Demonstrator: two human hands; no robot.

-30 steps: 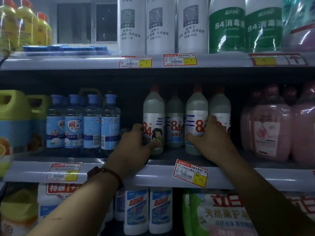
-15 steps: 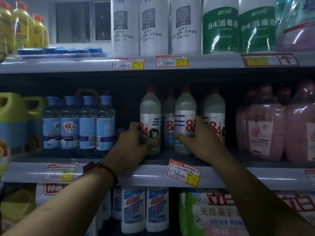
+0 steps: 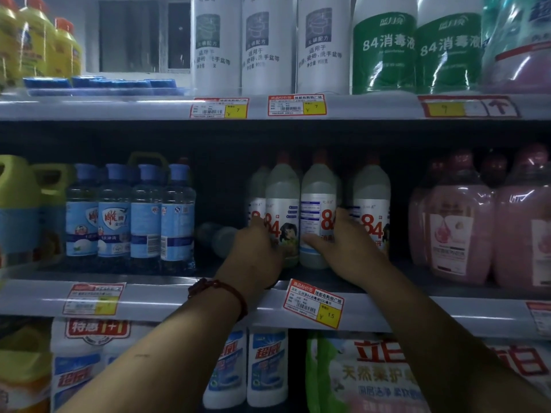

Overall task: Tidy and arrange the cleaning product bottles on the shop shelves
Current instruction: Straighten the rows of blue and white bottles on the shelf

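Observation:
Several grey "84" disinfectant bottles with red caps stand in the middle of the centre shelf (image 3: 179,296). My left hand (image 3: 256,251) grips the lower part of the left front bottle (image 3: 281,204), which shows a picture label. My right hand (image 3: 343,245) wraps around the base of the bottle beside it (image 3: 317,201), whose back label faces out. These two bottles stand upright and close together. Another 84 bottle (image 3: 372,210) stands just right of my right hand. One more (image 3: 256,192) is partly hidden behind the left one.
A row of blue-labelled clear bottles (image 3: 131,216) stands left of a gap, where a grey bottle (image 3: 217,238) lies on its side. Pink bottles (image 3: 459,222) fill the right. White and green bottles (image 3: 384,46) line the upper shelf. Bottles and bags sit on the shelf below.
Both hands have slid their two 84 bottles closer together. The left bottle now stands right beside the right one. The camera view has shifted slightly.

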